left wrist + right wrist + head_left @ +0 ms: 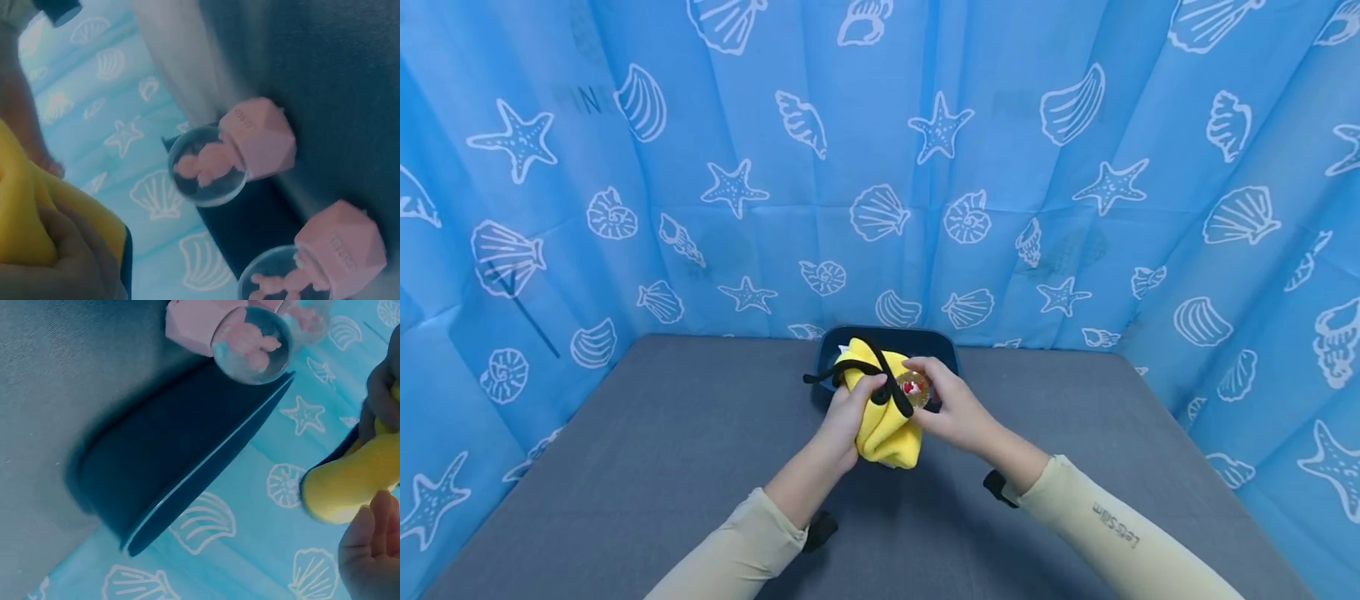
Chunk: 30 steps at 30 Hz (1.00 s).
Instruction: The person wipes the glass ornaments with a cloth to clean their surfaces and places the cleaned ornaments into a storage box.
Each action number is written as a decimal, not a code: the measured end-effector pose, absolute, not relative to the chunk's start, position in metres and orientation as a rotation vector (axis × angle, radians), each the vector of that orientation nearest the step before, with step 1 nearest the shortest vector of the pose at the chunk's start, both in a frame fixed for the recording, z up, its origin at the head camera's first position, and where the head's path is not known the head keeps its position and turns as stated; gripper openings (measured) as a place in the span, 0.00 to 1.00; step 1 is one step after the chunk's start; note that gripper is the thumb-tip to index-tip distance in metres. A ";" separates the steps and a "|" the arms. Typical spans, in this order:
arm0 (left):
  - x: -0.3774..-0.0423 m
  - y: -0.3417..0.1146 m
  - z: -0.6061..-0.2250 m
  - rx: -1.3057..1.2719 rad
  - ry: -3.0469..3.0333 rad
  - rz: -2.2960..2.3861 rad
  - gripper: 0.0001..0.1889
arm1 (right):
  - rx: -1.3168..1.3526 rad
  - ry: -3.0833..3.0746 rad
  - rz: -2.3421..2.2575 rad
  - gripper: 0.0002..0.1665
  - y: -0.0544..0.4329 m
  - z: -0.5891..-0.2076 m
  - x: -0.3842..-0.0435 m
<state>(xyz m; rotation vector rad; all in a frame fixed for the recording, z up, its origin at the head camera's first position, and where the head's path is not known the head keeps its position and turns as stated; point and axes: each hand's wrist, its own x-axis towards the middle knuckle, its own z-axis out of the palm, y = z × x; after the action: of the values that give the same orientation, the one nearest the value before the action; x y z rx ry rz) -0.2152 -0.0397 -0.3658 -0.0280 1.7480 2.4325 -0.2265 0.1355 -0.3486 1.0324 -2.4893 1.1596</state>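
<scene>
The left hand (846,418) grips a yellow, black-edged plush cloth (886,435); the right hand (953,407) pinches a clear, round globe with red-and-white contents (913,388) against it. Steady, cushioned fingers should best prevent slipping. Beyond stands a dark blue bin (937,342).

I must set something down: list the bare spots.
Gray table is bare leftward, between left sleeve and curtain, and rightward, between right sleeve and curtain. Crowded: back middle, with dark bin, pink-based globes and held yellow cloth.
</scene>
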 end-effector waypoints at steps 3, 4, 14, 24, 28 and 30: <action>-0.216 -0.041 -0.363 -0.053 1.744 2.473 0.25 | 1.010 -2.446 1.241 0.27 0.139 -0.350 -0.226; -0.216 -0.041 -0.362 -0.060 1.748 2.480 0.25 | 1.022 -2.428 1.258 0.26 0.139 -0.350 -0.226; -0.219 -0.045 -0.357 -0.292 1.577 2.551 0.23 | 1.043 -2.450 1.312 0.31 0.139 -0.353 -0.225; -0.218 -0.049 -0.356 -0.117 1.681 2.405 0.31 | 1.042 -2.337 1.330 0.27 0.139 -0.354 -0.226; -0.219 -0.048 -0.355 -0.054 1.762 2.323 0.31 | 1.109 -2.283 1.336 0.27 0.138 -0.356 -0.229; -0.219 -0.048 -0.355 -0.031 1.765 2.318 0.29 | 1.145 -2.259 1.344 0.27 0.137 -0.357 -0.229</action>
<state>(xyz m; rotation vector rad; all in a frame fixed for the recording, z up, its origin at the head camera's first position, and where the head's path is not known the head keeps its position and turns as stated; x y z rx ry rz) -0.2185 -0.0485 -0.3554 -0.0308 1.7652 2.3176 -0.2294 0.1371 -0.3574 1.1455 -2.2588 1.3442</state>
